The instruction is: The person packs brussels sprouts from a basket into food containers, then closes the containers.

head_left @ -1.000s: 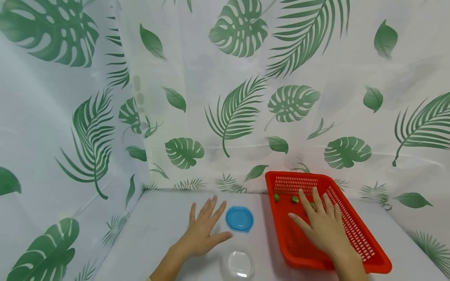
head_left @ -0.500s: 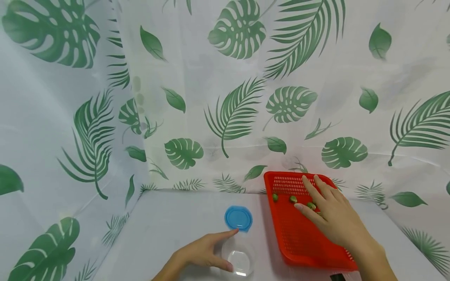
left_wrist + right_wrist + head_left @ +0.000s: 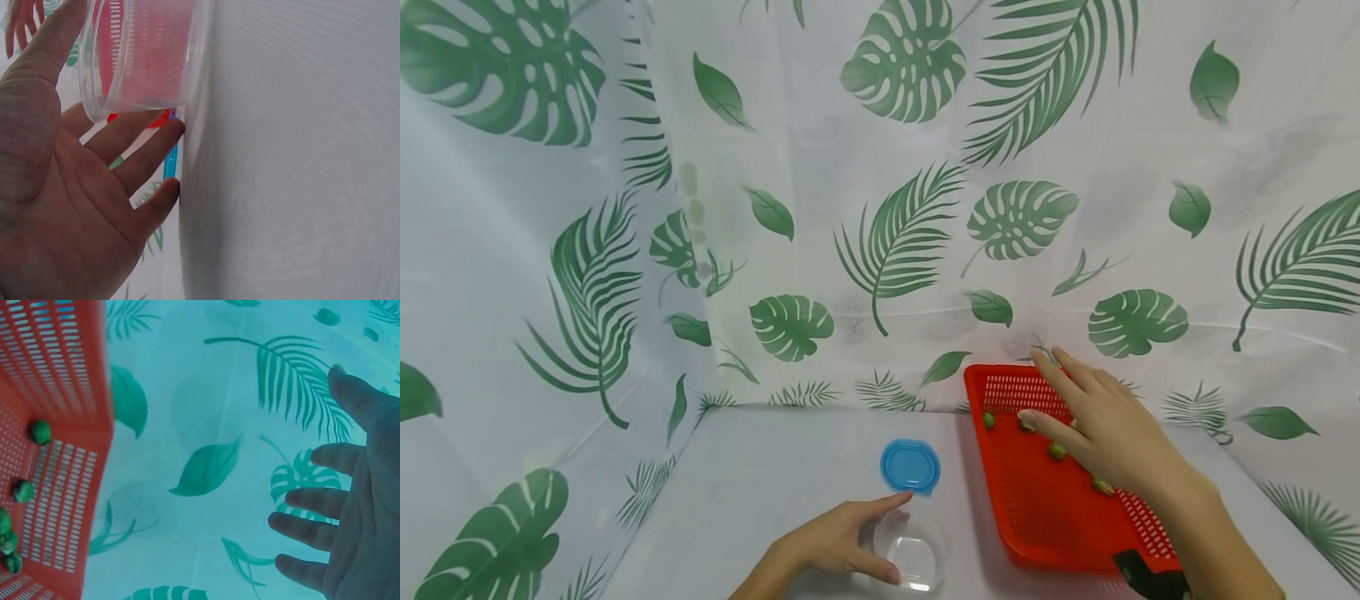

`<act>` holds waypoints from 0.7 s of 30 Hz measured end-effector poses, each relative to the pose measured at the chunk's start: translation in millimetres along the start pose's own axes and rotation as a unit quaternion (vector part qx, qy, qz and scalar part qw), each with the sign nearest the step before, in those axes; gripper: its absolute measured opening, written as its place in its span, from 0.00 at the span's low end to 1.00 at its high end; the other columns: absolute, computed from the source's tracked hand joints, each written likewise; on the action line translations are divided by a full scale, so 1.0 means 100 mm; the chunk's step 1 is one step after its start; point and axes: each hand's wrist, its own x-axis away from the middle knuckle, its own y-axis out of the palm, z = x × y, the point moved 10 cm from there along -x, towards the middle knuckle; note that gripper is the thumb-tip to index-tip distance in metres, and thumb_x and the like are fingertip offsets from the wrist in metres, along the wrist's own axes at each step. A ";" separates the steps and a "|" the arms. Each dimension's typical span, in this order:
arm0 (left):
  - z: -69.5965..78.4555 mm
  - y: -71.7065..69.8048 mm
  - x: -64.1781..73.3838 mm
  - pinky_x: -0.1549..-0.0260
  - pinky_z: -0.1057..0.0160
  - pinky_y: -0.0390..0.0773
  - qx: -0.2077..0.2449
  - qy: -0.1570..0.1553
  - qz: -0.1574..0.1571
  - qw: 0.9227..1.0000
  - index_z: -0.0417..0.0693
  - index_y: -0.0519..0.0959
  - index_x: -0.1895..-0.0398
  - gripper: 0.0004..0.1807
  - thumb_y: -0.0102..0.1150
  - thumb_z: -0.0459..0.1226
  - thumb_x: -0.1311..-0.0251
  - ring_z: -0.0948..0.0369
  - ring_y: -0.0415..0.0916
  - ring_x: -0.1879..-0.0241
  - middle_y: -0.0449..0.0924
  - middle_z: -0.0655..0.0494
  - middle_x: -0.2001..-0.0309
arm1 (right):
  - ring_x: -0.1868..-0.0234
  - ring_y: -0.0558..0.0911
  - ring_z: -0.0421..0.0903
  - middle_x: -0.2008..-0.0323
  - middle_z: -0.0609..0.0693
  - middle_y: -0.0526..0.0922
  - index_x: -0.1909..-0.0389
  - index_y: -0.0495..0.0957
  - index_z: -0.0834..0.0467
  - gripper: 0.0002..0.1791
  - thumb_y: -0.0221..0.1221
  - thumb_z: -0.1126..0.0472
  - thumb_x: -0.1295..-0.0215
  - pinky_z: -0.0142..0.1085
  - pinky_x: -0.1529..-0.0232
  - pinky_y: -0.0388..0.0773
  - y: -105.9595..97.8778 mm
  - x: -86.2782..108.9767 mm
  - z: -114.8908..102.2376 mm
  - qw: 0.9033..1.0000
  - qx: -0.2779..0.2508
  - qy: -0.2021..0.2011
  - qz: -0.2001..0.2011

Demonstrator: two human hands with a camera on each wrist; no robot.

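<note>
My left hand [image 3: 831,537] holds a clear round plastic container [image 3: 917,554] by its left side, thumb toward the front and index finger toward the back. In the left wrist view the container [image 3: 150,56] stands upright, its rim beside the thumb and the other fingers spread behind and below it. My right hand [image 3: 1108,425] hovers over a red plastic basket [image 3: 996,500], fingers extended and palm unoccupied. Several small green Brussels sprouts [image 3: 1057,451] lie loose in the basket; the hand covers part of them in the head view.
A blue lid [image 3: 910,467] lies flat on the white tabletop [image 3: 760,475], just behind the container. Leaf-printed sheeting [image 3: 880,208] rises behind and on the left. A black device [image 3: 1142,575] is strapped at the right wrist.
My left hand has come down and forward from beside the lid to the container. The right hand has swung toward the back right of the basket, uncovering some sprouts.
</note>
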 end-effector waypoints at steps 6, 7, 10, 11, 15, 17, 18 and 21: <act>-0.03 0.01 -0.01 0.25 0.44 0.65 0.003 -0.005 -0.001 1.000 0.76 0.59 0.19 0.52 0.78 0.55 0.45 0.61 0.62 0.23 0.69 0.65 0.24 | 0.28 0.66 0.73 0.21 0.65 0.61 0.15 0.48 0.46 0.51 0.59 0.31 0.30 0.76 0.37 0.66 0.03 -0.15 0.11 1.000 -0.012 -0.003 -0.013; -0.03 0.01 -0.01 0.25 0.43 0.65 0.003 -0.005 -0.001 1.000 0.76 0.59 0.19 0.52 0.78 0.55 0.45 0.61 0.62 0.23 0.69 0.65 0.24 | 0.27 0.66 0.73 0.22 0.65 0.61 0.15 0.49 0.47 0.51 0.59 0.32 0.30 0.75 0.38 0.68 0.04 -0.18 0.14 1.000 -0.016 -0.003 -0.015; -0.04 0.01 -0.01 0.26 0.42 0.65 0.003 -0.006 -0.002 1.000 0.77 0.59 0.19 0.52 0.78 0.56 0.45 0.60 0.63 0.23 0.69 0.65 0.24 | 0.28 0.67 0.73 0.23 0.66 0.63 0.16 0.51 0.51 0.50 0.59 0.33 0.29 0.75 0.39 0.69 0.09 -0.25 0.24 0.999 -0.023 0.004 -0.022; -0.04 0.01 -0.01 0.26 0.42 0.65 0.004 -0.007 -0.001 1.000 0.78 0.59 0.19 0.52 0.78 0.56 0.46 0.60 0.63 0.23 0.69 0.65 0.24 | 0.28 0.67 0.72 0.23 0.66 0.63 0.16 0.51 0.51 0.50 0.59 0.32 0.30 0.75 0.40 0.70 0.11 -0.27 0.27 0.999 -0.025 0.009 -0.025; -0.05 0.01 -0.01 0.26 0.39 0.65 0.011 -0.011 -0.003 1.000 0.78 0.59 0.19 0.52 0.78 0.56 0.46 0.60 0.63 0.23 0.68 0.65 0.24 | 0.28 0.67 0.72 0.24 0.67 0.64 0.16 0.52 0.53 0.52 0.58 0.30 0.31 0.74 0.40 0.71 0.22 -0.34 0.38 0.998 -0.033 0.025 -0.037; -0.06 0.01 -0.02 0.27 0.37 0.64 0.014 -0.015 -0.004 1.000 0.79 0.59 0.20 0.52 0.78 0.56 0.46 0.61 0.63 0.23 0.68 0.66 0.23 | 0.27 0.67 0.71 0.24 0.67 0.64 0.16 0.52 0.53 0.52 0.58 0.29 0.31 0.74 0.40 0.71 0.27 -0.37 0.44 0.998 -0.040 0.034 -0.042; -0.07 0.01 -0.02 0.27 0.37 0.64 0.015 -0.018 -0.004 1.000 0.79 0.59 0.20 0.52 0.78 0.56 0.46 0.61 0.63 0.23 0.68 0.66 0.23 | 0.27 0.67 0.71 0.24 0.67 0.64 0.17 0.53 0.54 0.52 0.58 0.29 0.31 0.74 0.40 0.71 0.30 -0.39 0.47 0.997 -0.043 0.037 -0.043; -0.08 0.02 -0.02 0.27 0.35 0.64 0.017 -0.022 -0.005 1.000 0.80 0.59 0.20 0.52 0.78 0.57 0.46 0.61 0.62 0.23 0.68 0.66 0.23 | 0.28 0.68 0.71 0.25 0.68 0.65 0.17 0.55 0.55 0.50 0.60 0.33 0.31 0.73 0.39 0.71 0.36 -0.46 0.55 0.997 -0.054 0.043 -0.043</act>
